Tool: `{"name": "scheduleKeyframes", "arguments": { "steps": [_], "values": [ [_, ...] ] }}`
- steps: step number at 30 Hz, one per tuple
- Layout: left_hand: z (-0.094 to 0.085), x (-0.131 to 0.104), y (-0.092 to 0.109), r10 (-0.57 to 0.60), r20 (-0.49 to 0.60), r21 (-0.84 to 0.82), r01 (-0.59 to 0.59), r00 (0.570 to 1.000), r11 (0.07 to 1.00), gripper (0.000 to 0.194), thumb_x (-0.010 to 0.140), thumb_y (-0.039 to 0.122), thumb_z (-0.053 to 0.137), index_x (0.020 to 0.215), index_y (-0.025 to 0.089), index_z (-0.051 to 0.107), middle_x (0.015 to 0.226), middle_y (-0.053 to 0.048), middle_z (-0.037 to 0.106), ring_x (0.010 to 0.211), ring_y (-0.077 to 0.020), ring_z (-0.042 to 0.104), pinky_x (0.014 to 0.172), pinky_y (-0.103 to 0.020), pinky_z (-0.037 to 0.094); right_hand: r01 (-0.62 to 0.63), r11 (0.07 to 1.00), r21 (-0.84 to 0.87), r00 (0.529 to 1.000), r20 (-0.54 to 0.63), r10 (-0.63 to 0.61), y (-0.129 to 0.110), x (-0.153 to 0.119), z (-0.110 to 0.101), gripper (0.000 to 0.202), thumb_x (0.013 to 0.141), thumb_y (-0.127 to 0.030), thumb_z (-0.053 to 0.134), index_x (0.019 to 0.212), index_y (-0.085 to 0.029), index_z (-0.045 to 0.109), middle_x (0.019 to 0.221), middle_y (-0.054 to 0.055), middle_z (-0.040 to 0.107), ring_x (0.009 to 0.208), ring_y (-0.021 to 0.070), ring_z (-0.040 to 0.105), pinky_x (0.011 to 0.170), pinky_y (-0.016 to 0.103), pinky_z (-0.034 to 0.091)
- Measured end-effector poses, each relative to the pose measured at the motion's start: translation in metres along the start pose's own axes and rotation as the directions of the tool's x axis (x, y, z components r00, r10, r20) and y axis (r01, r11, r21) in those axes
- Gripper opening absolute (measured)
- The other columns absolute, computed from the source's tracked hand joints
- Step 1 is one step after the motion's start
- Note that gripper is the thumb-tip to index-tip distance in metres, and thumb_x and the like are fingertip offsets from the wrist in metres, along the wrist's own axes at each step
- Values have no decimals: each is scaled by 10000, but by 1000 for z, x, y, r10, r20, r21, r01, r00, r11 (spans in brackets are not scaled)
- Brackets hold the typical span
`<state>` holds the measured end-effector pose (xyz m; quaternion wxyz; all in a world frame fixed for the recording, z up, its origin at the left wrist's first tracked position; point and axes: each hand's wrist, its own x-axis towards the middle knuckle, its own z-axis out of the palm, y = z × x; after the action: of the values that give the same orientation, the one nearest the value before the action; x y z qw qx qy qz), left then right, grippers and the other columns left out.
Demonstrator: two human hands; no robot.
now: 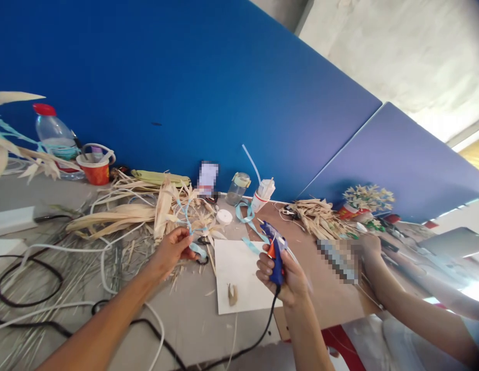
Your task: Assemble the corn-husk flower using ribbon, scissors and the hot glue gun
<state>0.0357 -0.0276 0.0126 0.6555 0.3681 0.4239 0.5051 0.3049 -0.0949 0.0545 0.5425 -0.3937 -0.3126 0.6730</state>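
My left hand (173, 253) pinches a thin stem wrapped in light blue tape (187, 219), with pale dried husk petals on its branches. A loose end of the tape (198, 251) hangs below the fingers. In my right hand (292, 281) is a blue glue gun (277, 265), its nozzle pointing up and to the left, with fingers around the handle near the orange trigger. A white sheet of paper (245, 270) lies beneath and between both hands. On it rests a small dried husk piece (232, 294). More light blue ribbon (245, 212) curls behind the glue gun.
Dried corn husks (119, 219) and tangled cables (104, 263) cover the left side. A bottle (56, 134), a red cup (96, 170), a glass jar (237, 188) and a white cup (262, 196) stand along the blue partition (185, 77). Another person's hand (369, 247) is at right.
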Motion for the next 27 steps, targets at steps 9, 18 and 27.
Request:
{"name": "scheduleKeyframes", "arguments": {
  "steps": [9, 18, 27],
  "values": [
    [-5, 11, -11, 110, -113, -17, -112, 988, 994, 253, 617, 303, 705, 686, 176, 497, 537, 94, 447, 370, -44, 379, 369, -196, 345, 181, 958, -224, 983, 4, -185, 17, 8, 48, 298, 520, -364, 764, 740, -190, 663, 688, 36, 595, 547, 124, 445, 519, 275, 358],
    [-8, 14, -10, 143, -206, 37, -138, 968, 990, 254, 600, 323, 703, 660, 166, 513, 508, 83, 452, 386, -51, 367, 381, -193, 278, 94, 741, -665, 994, 27, -102, 40, 30, 79, 192, 692, -281, 624, 842, -169, 662, 660, 6, 588, 580, 125, 480, 529, 238, 380],
    [-13, 18, -15, 143, -197, 70, -131, 970, 989, 240, 609, 328, 696, 673, 172, 527, 485, 75, 475, 377, -64, 384, 396, -203, 290, 187, 606, -773, 980, 104, -170, 60, 42, 79, 205, 774, -329, 557, 901, -185, 630, 756, 17, 603, 746, 182, 550, 660, 276, 428]
  ]
}}
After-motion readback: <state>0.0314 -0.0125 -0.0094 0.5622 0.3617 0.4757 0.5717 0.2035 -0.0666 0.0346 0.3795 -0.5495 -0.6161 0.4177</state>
